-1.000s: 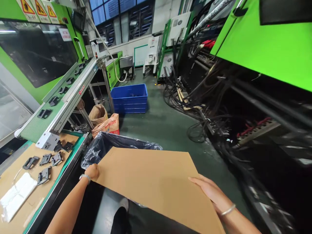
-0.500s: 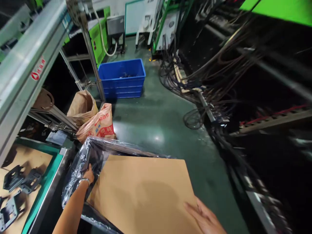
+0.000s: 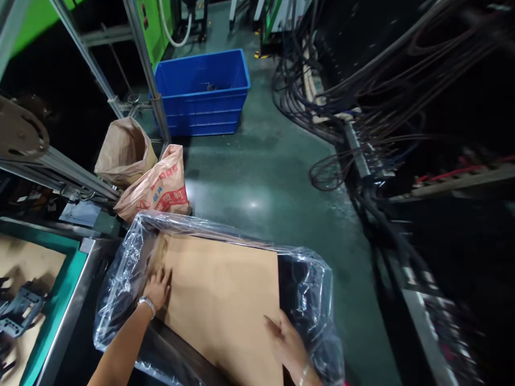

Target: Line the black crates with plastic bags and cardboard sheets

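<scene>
Inside a clear plastic bin liner [image 3: 309, 292], a flat cardboard sheet [image 3: 219, 289] is sitting under the left hand [image 3: 156, 289] and right hand [image 3: 286, 343], both pressing down with fingers open, not gripping.

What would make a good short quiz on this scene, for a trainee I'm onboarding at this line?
1. True or false: the left hand rests on the brown cardboard sheet, which lies inside the clear plastic liner.
2. Which is closer to the liner: the blue plastic crate or the printed paper sack?
3. What is around the left wrist?

Key: 1. True. 2. The printed paper sack. 3. A metal wristband.
</scene>
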Demonstrator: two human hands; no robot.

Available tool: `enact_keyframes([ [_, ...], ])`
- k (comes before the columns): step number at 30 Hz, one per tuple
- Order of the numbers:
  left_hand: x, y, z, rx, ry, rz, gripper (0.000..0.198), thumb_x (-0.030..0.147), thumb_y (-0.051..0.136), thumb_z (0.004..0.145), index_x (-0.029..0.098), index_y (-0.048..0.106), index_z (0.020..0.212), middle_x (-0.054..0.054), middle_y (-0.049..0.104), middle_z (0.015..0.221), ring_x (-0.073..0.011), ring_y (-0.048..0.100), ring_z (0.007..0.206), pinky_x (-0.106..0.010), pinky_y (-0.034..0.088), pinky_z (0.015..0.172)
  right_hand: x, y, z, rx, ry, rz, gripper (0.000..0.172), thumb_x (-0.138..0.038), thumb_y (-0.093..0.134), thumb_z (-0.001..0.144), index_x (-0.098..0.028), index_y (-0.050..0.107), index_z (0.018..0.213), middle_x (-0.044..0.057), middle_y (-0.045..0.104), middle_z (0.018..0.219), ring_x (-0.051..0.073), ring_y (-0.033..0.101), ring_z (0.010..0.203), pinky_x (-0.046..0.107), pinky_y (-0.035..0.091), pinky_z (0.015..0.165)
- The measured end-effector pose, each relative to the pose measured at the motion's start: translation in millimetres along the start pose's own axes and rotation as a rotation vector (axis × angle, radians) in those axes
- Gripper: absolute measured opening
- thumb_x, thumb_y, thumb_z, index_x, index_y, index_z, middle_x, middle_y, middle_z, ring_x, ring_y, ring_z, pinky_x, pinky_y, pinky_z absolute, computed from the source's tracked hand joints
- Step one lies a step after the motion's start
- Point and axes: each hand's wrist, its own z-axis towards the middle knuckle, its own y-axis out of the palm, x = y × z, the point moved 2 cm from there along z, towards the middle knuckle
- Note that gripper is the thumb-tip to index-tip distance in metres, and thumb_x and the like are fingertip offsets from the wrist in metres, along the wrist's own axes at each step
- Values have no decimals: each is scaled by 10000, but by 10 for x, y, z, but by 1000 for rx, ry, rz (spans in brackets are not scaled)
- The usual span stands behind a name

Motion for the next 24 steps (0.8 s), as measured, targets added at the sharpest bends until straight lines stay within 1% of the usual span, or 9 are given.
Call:
enact_keyframes([
  [3,133,130,145,25,35,22,616,430,338,826,232,151,1378,-153,175,1454,-331,214,1300,-485,217,1028,89,167,229,-5,43,-286,252,-384,517,669,-206,546,844,71,661,711,252,641,770,337,498,700],
  [6,278,266,335,22,20,11,637,507,365,794,323,148,1364,-121,44,1480,-399,113,1310,-596,175,994,135,286,465,-26,95,-527,156,-240,469,716,-155,558,812,100,633,631,261,637,706,349,477,663],
  [10,403,503,554,-98,-125,45,621,423,382,803,315,140,1365,-122,19,1481,-449,75,1296,-700,211,895,198,350,603,25,86,-580,248,-164,463,709,-103,571,923,155,646,856,281,596,905,375,442,827],
  [13,482,628,639,-58,-170,146,604,328,412,806,267,190,1365,-143,58,1476,-438,97,1298,-689,212,906,111,203,399,95,-220,-589,361,-189,407,768,-136,522,1106,133,591,1080,260,523,1051,395,398,930],
  [15,610,657,645,48,-148,159,572,315,382,823,196,229,1362,-198,123,1453,-419,135,1297,-639,210,949,-11,-49,169,269,-497,-612,376,-243,377,824,-165,481,1177,126,562,1123,257,504,1067,421,393,932],
  [17,877,665,618,163,-2,131,544,335,353,836,191,264,1353,-204,144,1446,-394,115,1309,-595,167,997,-86,-383,-7,542,-555,-699,435,-354,419,836,-118,458,1198,178,537,1129,304,480,1072,463,384,909],
  [19,1291,700,573,185,258,74,533,398,380,823,283,292,1336,-149,117,1465,-393,50,1319,-602,104,1010,-74,-675,-66,678,-461,-815,532,-488,412,825,-50,517,1108,221,572,1019,329,522,976,452,418,828],
  [22,2005,859,537,50,621,-8,654,504,521,721,383,279,1316,-104,74,1479,-441,-27,1302,-687,59,956,50,-906,-7,540,-306,-924,580,-545,231,867,-125,617,758,123,608,622,209,570,585,299,430,557],
  [24,2368,1009,586,-9,693,-43,772,555,571,656,390,228,1329,-113,59,1479,-463,-54,1290,-738,33,908,106,-968,17,505,-276,-934,597,-494,175,895,-168,577,597,63,543,470,142,505,433,247,354,448],
])
